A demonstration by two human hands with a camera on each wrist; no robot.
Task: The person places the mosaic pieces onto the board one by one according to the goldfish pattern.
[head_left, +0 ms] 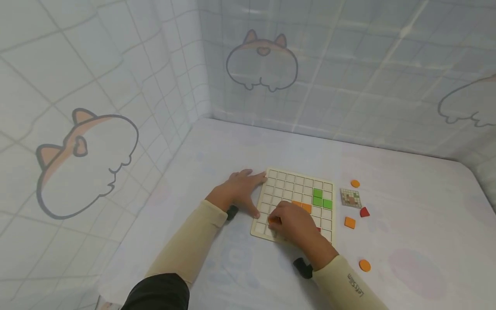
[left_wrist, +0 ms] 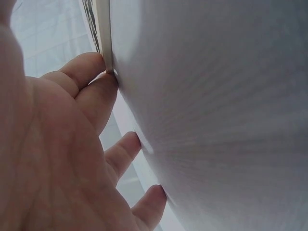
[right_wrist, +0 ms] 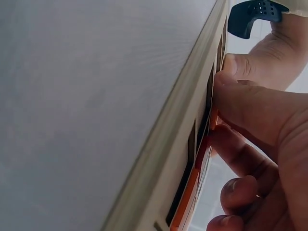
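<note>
A pale wooden grid board (head_left: pixel 279 183) lies flat on the white cloth. Along its left edge my left hand (head_left: pixel 238 191) is spread, with a fingertip at the upper corner and the thumb lower down; in the left wrist view its fingers (left_wrist: pixel 98 98) touch the board's side. Over the lower left of the grid, my right hand (head_left: pixel 296 224) pinches an orange piece (head_left: pixel 273 220) between thumb and fingers, its full outline hidden. Green squares (head_left: pixel 317 197) and orange squares (head_left: pixel 306 208) sit in cells. Part of a red piece (head_left: pixel 319 229) shows beside the right wrist.
Right of the board lie a small pattern card (head_left: pixel 350 198), an orange disc (head_left: pixel 355 183), a red wedge (head_left: pixel 364 212), an orange square (head_left: pixel 350 222) and another orange disc (head_left: pixel 365 265). Draped cloth walls (head_left: pixel 267 103) stand behind and at the left.
</note>
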